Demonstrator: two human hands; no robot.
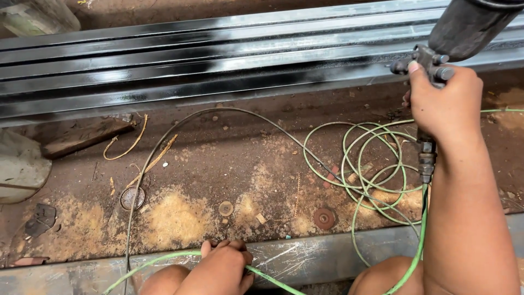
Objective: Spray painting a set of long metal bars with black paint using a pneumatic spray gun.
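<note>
Head view: spray gun [431,65] cup cut off above.

No packages, labels, signs or screens are visible in this view.
</note>
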